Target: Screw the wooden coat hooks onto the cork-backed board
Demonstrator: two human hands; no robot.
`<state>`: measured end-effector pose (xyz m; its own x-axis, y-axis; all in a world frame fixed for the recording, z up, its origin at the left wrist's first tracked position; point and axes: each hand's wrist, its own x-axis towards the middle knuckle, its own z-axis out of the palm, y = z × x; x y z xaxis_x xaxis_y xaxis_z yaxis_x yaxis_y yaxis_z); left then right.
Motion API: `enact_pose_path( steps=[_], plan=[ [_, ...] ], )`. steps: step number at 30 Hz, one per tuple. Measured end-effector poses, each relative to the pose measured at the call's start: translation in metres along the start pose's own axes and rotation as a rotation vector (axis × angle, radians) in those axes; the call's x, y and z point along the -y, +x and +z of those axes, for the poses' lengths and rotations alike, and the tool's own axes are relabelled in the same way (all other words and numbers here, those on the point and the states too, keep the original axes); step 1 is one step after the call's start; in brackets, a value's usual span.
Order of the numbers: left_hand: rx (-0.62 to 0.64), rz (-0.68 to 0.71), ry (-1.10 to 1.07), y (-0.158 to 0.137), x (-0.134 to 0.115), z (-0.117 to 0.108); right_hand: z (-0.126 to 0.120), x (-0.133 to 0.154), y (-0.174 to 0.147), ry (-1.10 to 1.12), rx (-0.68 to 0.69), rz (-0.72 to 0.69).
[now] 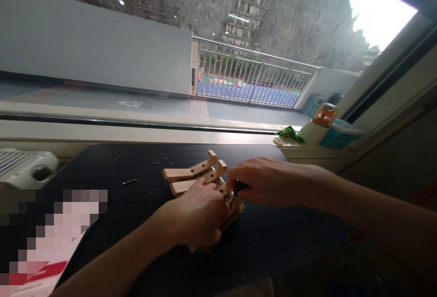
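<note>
Wooden assembly (198, 175): light, stiff; hold by its body. Left hand (200, 215) clamps it; right hand (262, 181) pinches a dark tool (239, 188).

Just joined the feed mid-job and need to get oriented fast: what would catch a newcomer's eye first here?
Two bare hands meet at the middle of the black mat: the left hand presses down on a pale wooden piece with hooked arms, and the right hand pinches a small dark tool against it. Beyond them a wide window shows a metal railing, and a white bottle stands on the sill at right.
</note>
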<state>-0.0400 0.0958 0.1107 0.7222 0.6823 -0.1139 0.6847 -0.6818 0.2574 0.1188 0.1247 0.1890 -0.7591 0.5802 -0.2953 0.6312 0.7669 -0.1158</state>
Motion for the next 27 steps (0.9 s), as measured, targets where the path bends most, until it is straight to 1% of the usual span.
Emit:
enact_pose_path(
  steps=[3, 5, 7, 11, 14, 16, 22, 27],
  plan=[
    [0.029, -0.014, 0.000, 0.000, -0.001, -0.001, 0.002, -0.002, 0.001, -0.071, -0.051, 0.073],
    [0.030, -0.015, -0.010, 0.000, -0.001, -0.001, 0.001, -0.003, -0.001, -0.135, -0.062, 0.087],
    [0.018, -0.009, -0.025, 0.000, 0.001, 0.001, -0.003, -0.002, -0.004, -0.156, -0.066, 0.058],
    [-0.010, 0.003, -0.038, 0.000, 0.004, 0.004, -0.011, -0.002, -0.008, -0.113, -0.075, -0.050],
    [-0.015, 0.010, -0.031, 0.000, 0.006, 0.006, -0.011, -0.002, -0.008, -0.078, -0.068, -0.099],
    [-0.020, 0.018, -0.024, 0.000, 0.006, 0.008, -0.008, -0.003, -0.008, -0.061, -0.065, -0.106],
    [-0.043, 0.028, -0.018, 0.000, 0.007, 0.011, -0.004, -0.009, -0.009, -0.032, -0.072, -0.069],
    [-0.035, 0.029, -0.021, 0.000, 0.005, 0.009, -0.013, -0.001, -0.012, -0.097, -0.032, 0.000]
  ],
)
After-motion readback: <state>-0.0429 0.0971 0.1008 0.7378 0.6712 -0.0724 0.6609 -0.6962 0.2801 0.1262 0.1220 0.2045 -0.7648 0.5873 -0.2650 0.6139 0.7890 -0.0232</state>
